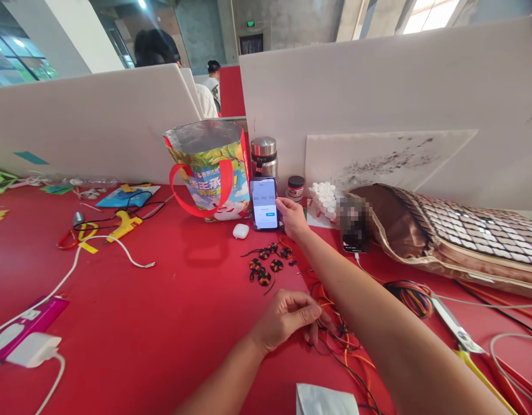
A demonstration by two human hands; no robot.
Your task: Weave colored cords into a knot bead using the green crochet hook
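My right hand [293,218] reaches far out and grips the right edge of a smartphone [264,208], which stands upright with a timer at 00:00:00 on its screen. My left hand [289,320] is closer to me, thumb and fingers drawn together over a tangle of orange and black cords [347,346]. Whether a cord lies in that pinch is hidden by the fingers. Several small black-and-orange knotted cord pieces [264,278] lie on the red table [162,323] between my hands and the phone.
Behind the phone stand a shopping bag [205,184], a steel flask [264,151] and a small jar [295,188]. A white earphone case [241,231] lies nearby. To the right are a second phone [354,230], a sequinned bag [486,230] and scissors [460,331]; left, a yellow glue gun [124,225].
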